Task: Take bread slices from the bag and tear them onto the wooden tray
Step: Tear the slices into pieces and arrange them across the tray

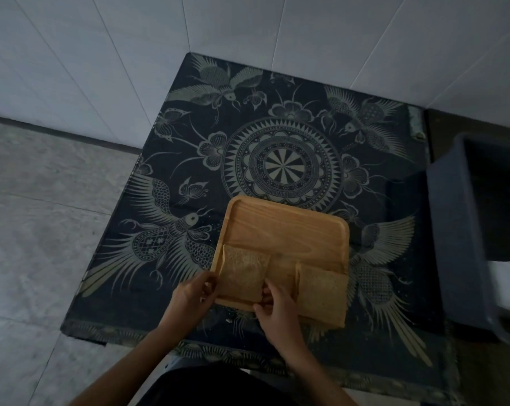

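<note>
**Item Record: Two Bread Slices on a Wooden Tray**

Nearest to us we logged a dark lap and two bare forearms reaching forward over the near edge of the table [409,177].

Left hand [193,297]: we found it at the near left corner of the wooden tray [288,227], fingers curled at the left edge of the left bread slice [245,273]. Whether it pinched the slice or only the tray rim, we could not tell.

Right hand [274,306]: we recorded it closed on the near right corner of the same slice, fingertips pressed into the crumb. The two hands were apart, one at each side of that slice.

Left bread slice: whole, lying flat in the near left part of the tray.

Right bread slice [321,297]: whole, set in the near right corner, its near edge overhanging the tray rim. We saw a strip of bare wood between the two slices.

Tray, far half: bare wood.

Table covering: dark cloth printed with pale birds, flowers and a central round medallion [281,167].

Right of the table: a dark bin [464,244].

Farthest: pale tiled walls [72,54] meeting in a corner, grey floor [42,230] at left.
</note>
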